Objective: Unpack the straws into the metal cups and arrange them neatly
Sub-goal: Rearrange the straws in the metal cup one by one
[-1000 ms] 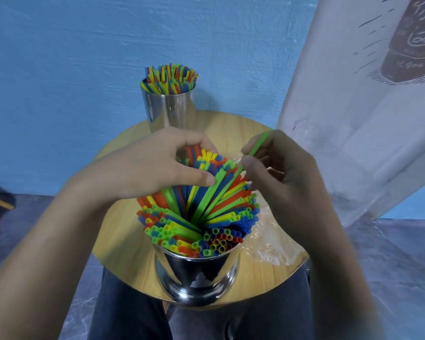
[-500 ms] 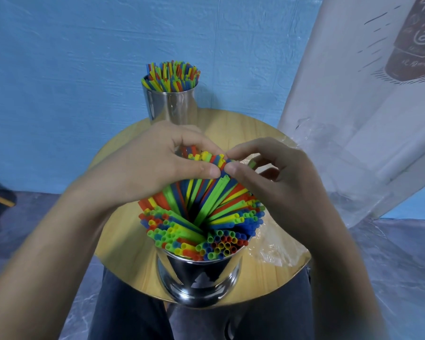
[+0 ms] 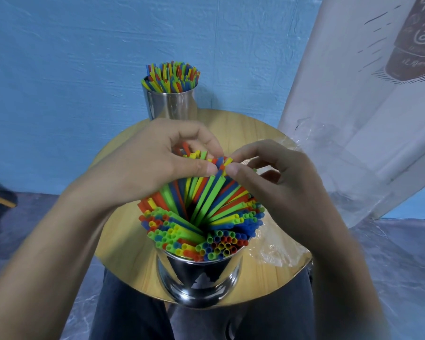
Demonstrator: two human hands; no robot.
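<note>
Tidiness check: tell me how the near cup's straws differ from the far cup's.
The near metal cup holds fanned-out straws; the far metal cup, nearly upright ones. The left hand and right hand pinch the near cup's straw tips; the far cup is untouched. Both are metal, full of mixed-colour straws.

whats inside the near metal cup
The near metal cup is packed with coloured straws, fanned outward; the left hand and right hand pinch their far tips. The straws' lower ends and the cup's bottom are hidden.
</note>
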